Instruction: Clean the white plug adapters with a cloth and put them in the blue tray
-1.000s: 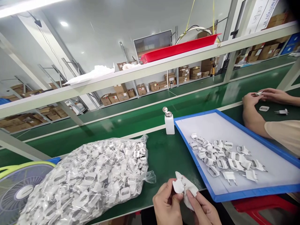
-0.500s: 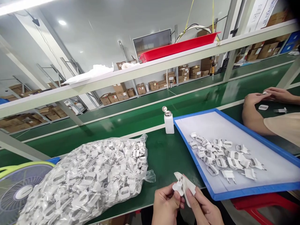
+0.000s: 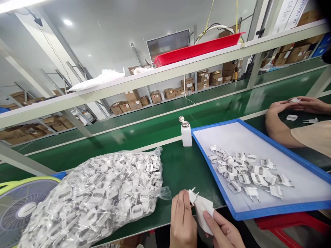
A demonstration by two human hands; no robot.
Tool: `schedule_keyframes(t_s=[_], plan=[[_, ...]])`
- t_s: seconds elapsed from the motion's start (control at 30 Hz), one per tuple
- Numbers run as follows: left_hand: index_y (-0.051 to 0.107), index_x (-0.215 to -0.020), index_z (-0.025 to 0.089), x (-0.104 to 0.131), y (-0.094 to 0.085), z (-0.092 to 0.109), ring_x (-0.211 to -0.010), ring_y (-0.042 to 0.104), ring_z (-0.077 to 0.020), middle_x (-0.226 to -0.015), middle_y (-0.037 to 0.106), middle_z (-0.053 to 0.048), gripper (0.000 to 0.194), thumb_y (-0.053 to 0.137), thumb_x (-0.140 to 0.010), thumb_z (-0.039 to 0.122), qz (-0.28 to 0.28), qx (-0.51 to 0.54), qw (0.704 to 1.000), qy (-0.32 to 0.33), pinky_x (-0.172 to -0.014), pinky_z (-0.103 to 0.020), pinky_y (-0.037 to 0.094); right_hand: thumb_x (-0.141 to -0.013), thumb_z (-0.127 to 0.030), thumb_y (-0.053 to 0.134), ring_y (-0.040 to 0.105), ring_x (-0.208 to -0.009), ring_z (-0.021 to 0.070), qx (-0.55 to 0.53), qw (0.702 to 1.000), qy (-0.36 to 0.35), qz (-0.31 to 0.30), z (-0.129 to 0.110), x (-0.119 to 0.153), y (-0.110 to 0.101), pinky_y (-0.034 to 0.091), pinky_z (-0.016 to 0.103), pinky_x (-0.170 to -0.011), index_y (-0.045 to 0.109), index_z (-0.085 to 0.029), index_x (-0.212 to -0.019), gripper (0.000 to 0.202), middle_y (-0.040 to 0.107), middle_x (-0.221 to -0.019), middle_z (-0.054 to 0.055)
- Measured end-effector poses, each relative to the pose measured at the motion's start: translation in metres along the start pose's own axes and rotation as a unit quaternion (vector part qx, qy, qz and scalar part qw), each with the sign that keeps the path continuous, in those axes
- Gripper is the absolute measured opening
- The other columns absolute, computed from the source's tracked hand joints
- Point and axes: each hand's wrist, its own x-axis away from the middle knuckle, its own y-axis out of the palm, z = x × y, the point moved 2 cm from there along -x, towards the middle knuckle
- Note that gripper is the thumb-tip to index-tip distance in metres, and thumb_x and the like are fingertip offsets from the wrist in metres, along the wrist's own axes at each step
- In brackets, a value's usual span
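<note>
My left hand [image 3: 183,220] grips a white two-pin plug housing [image 3: 192,196], its metal pins pointing up and to the right. Close beside it, my right hand [image 3: 224,230] pinches a white cloth [image 3: 204,213] between thumb and fingers; the cloth's upper edge is right by the plug housing, and I cannot tell whether they touch. Left of my hands lies a clear plastic bag [image 3: 108,193] full of similar white housings. To the right, several plug housings [image 3: 252,193] are heaped in a blue-rimmed tray [image 3: 280,207].
A white pump bottle [image 3: 186,135] stands at the tray's far left corner. A green-rimmed fan [image 3: 26,210] sits at the far left. Another person's hands [image 3: 294,105] hold a small white part beyond the tray. A red stool [image 3: 292,222] is under the tray's near edge.
My left hand has turned over, back of the hand now up, and the plug housing's pins have swung to the right. The cloth has come away from behind the housing, lower and flatter.
</note>
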Motion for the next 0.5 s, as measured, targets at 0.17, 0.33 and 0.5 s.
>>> schedule_keyframes(t_s=[0.17, 0.33, 0.5], plan=[[0.04, -0.154, 0.005, 0.003, 0.0, -0.009, -0.117, 0.071, -0.0338, -0.118, 0.076, -0.023, 0.054, 0.043, -0.101, 0.003, -0.053, -0.046, 0.985, 0.157, -0.093, -0.044, 0.063, -0.073, -0.054, 0.086, 0.066, -0.066, 0.0224, -0.049, 0.996, 0.062, -0.047, -0.003, -0.012, -0.011, 0.054, 0.031, -0.061, 0.082, -0.016, -0.103, 0.048, 0.076, -0.082, 0.01], [0.062, -0.13, -0.003, -0.012, -0.002, -0.011, -0.101, 0.074, -0.0309, -0.105, 0.077, -0.024, 0.037, 0.048, -0.096, 0.0, -0.025, 0.002, 0.978, 0.209, -0.084, -0.038, 0.065, -0.059, -0.036, 0.097, 0.072, -0.081, 0.0263, -0.115, 0.988, 0.101, -0.031, -0.01, -0.012, -0.004, 0.058, 0.032, -0.073, 0.082, -0.015, -0.097, 0.046, 0.078, -0.091, 0.01], [0.077, -0.101, 0.015, -0.021, 0.007, -0.015, -0.073, 0.069, -0.0179, -0.083, 0.075, -0.006, 0.029, 0.056, -0.086, 0.001, -0.122, 0.229, 0.946, -0.196, -0.065, -0.023, 0.056, -0.061, -0.033, 0.097, 0.072, -0.082, 0.0234, -0.16, 0.982, 0.096, -0.02, -0.004, -0.019, -0.003, 0.058, 0.028, -0.071, 0.081, -0.015, -0.098, 0.044, 0.079, -0.098, 0.01]])
